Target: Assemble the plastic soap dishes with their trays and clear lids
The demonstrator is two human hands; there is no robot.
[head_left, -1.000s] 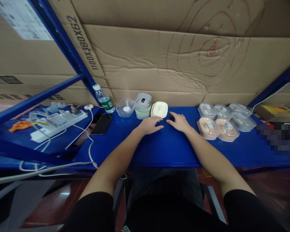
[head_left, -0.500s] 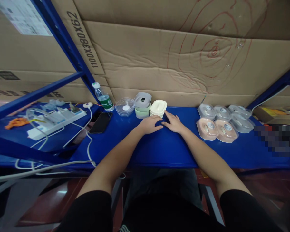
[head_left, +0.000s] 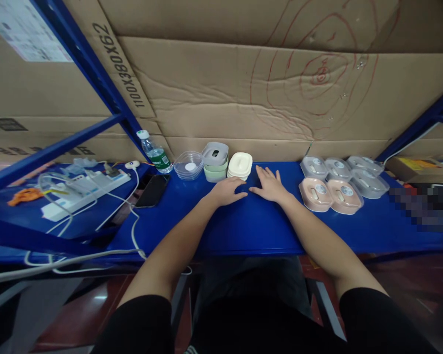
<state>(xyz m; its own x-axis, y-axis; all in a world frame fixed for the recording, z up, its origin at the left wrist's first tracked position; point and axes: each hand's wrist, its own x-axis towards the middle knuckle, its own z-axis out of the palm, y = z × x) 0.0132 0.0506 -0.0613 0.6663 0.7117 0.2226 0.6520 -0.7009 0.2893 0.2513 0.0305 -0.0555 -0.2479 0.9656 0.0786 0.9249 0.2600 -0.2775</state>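
Observation:
A small stack of cream lids [head_left: 240,162] lies at the back of the blue table [head_left: 251,223]. My left hand [head_left: 227,191] is just in front of the stack, fingers extended with the thumb apart; whether its fingertips touch the lids I cannot tell. To the right of the stack, my right hand [head_left: 268,186] has its fingers spread low over the tabletop, holding nothing. Left of the lids stand green containers [head_left: 215,173] with a grey lid [head_left: 215,154] on top. Beside those is a stack of clear containers [head_left: 189,165].
Pink lidded containers [head_left: 316,194] and grey lidded containers [head_left: 314,168] stand together on the right. On the left are a water bottle [head_left: 155,153], a black phone [head_left: 152,191] and a power strip [head_left: 84,196] with loose white cables. A cardboard wall [head_left: 206,88] rises behind.
My right hand has moved a little to the right, away from the cream lids, and its fingers have spread wider. My left hand stays in nearly the same place. The view has shifted slightly.

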